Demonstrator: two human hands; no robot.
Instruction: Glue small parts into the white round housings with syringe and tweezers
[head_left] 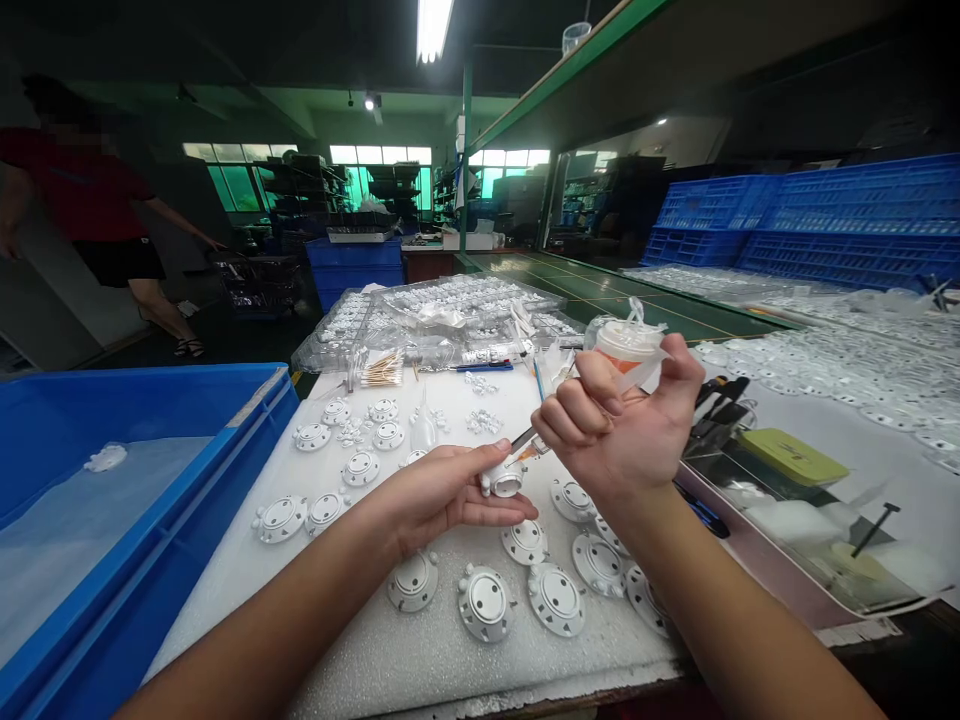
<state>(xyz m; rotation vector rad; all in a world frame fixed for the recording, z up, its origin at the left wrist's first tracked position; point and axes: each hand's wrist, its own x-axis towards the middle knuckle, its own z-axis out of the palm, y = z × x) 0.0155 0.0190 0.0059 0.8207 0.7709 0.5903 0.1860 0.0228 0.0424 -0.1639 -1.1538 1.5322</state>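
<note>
My left hand [450, 490] is palm up over the foam sheet [337, 620], its thumb and fingers closed on a small white part [506, 479]. To its right my right hand [615, 430] is raised, fingers curled round a slim dark-tipped tool [523, 438], whose tip reaches to the white part. Several round white pieces [484, 600] with small dark cutouts lie on the foam around and below my hands. Small white bits [484, 421] are in little heaps behind them.
A blue bin [255, 410] stands at the left. Cotton swabs [382, 368], plastic trays [450, 300] and a cup [626, 340] are at the back. On the right is a tool tray [787, 580] with a yellow-lidded box [795, 456]. A person [82, 190] is at far left.
</note>
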